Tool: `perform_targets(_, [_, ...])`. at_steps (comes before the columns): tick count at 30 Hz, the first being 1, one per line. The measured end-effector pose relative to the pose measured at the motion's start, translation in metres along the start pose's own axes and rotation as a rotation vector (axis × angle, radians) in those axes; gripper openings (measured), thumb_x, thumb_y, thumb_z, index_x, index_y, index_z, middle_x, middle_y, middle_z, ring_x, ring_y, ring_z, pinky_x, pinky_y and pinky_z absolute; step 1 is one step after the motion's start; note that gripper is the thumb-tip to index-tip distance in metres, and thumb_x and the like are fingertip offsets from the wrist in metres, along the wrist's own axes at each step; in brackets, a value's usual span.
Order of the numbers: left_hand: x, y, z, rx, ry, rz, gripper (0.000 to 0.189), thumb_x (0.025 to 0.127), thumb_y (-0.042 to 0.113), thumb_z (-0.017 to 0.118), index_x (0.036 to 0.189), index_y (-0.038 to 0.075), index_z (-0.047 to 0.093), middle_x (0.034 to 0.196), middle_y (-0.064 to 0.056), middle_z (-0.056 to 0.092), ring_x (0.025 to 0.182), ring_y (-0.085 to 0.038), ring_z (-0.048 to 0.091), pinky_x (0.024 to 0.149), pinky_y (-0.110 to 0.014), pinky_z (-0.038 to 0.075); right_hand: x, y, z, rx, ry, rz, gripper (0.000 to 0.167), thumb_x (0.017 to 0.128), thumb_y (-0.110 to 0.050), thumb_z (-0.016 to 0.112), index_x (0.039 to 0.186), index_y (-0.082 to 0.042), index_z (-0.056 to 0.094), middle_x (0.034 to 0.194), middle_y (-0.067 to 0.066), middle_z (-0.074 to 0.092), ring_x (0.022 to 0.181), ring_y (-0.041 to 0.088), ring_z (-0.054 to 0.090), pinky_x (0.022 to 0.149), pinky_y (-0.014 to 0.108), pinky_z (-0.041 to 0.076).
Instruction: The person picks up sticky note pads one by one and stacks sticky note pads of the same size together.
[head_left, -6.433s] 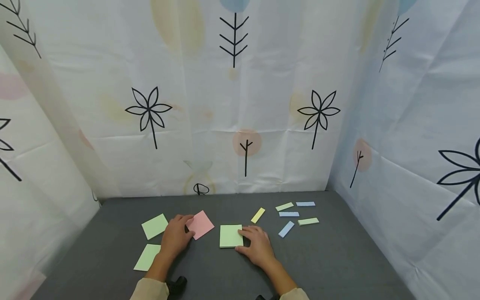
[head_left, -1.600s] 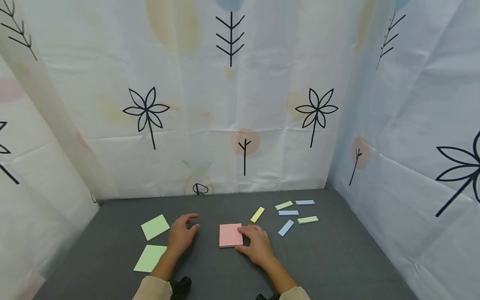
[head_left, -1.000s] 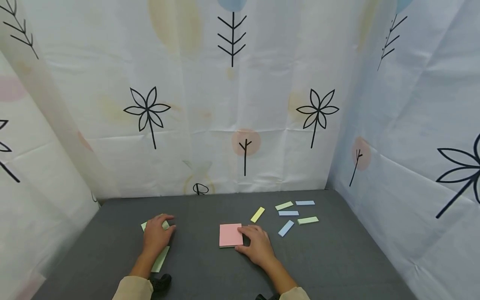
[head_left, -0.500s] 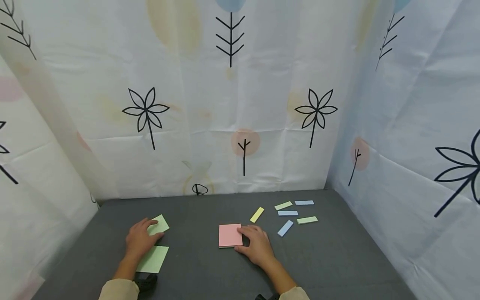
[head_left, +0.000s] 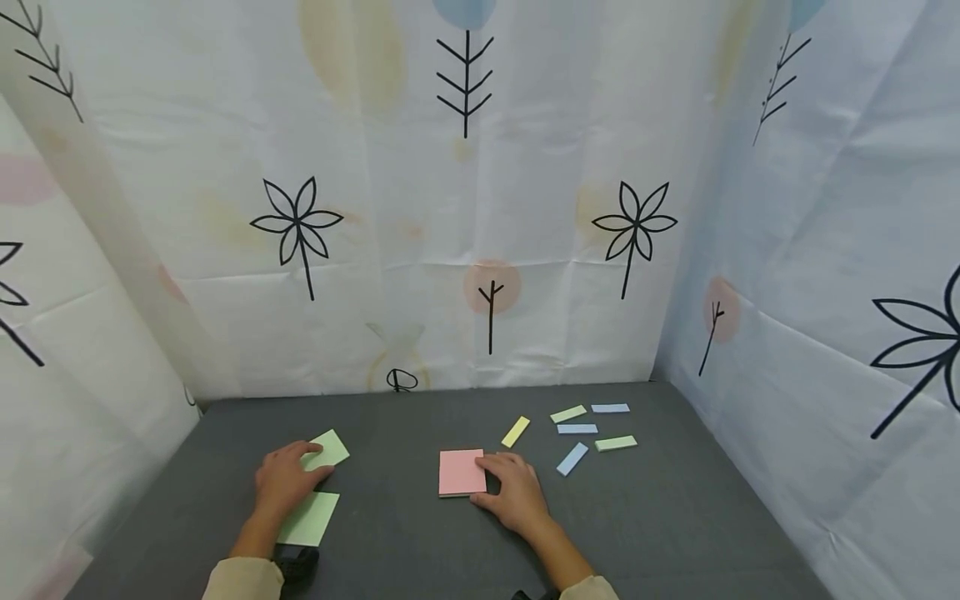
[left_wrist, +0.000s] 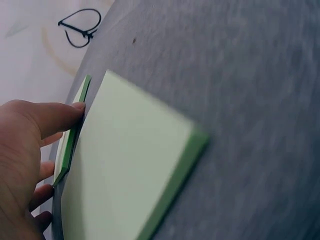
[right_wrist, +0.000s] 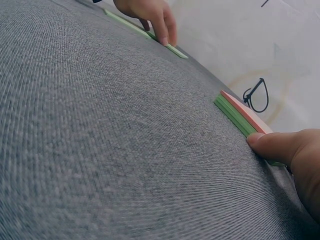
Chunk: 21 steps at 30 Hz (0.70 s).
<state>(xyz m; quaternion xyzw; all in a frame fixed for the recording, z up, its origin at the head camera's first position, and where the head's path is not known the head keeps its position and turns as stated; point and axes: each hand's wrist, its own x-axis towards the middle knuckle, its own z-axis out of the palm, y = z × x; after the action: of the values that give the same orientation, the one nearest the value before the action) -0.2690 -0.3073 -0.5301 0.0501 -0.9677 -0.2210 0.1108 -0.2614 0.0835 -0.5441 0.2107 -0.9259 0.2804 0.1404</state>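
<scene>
We see a white patterned cloth backdrop (head_left: 555, 183) around the far side and both flanks, printed with black line plants and pale blots of colour. Within it we find a dark grey table (head_left: 405, 554). Over its near edge come two cream sleeves (head_left: 243, 579), with a black device (head_left: 298, 565) at the left wrist and another partly visible at the right. Our left hand (head_left: 285, 479) reaches to the left part of the table, its thumb and fingers a pad's width apart, gripping the far green pad (head_left: 327, 452) by opposite edges. Our right hand (head_left: 513, 492) holds the right side of the pink-topped stack (head_left: 459, 473) near the middle, thumb at the near corner and a finger at the far one; the right wrist view shows green layers (right_wrist: 235, 117) beneath the pink. The near green pad (head_left: 311, 518) lies flat below the left hand, partly hidden by the forearm, apart from the stack. Smallest of all, we count six strips right of centre, beyond the right hand: a yellow strip (head_left: 515, 432) tilted nearest the stack, two green strips (head_left: 616, 443), and three blue strips (head_left: 577, 429), lying apart at differing angles.
</scene>
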Motion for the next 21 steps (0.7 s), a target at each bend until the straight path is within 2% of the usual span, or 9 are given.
perform_targets(7, [-0.002,0.02,0.004,0.002,0.005,0.052,0.046,0.083,0.033,0.075,0.118,0.006,0.066,0.131,-0.028,0.052,0.117,-0.053,0.041,0.09,-0.069,0.031,0.001,-0.001,-0.001,0.0,-0.018,0.01,0.055,0.076,-0.035,0.083,0.124,-0.014,0.067,0.122,0.001,0.065,0.121,0.028,0.051,0.097,0.052,0.039])
perform_targets(21, [-0.007,0.059,0.028,-0.035,0.037,0.119,0.041,0.079,0.031,0.079,0.112,0.009,0.071,0.13,-0.024,0.056,0.12,-0.049,0.044,0.093,-0.068,0.032,0.0,0.001,0.001,0.006,-0.021,0.018,0.056,0.076,-0.037,0.082,0.125,-0.015,0.067,0.123,0.0,0.065,0.121,0.027,0.051,0.098,0.051,0.038])
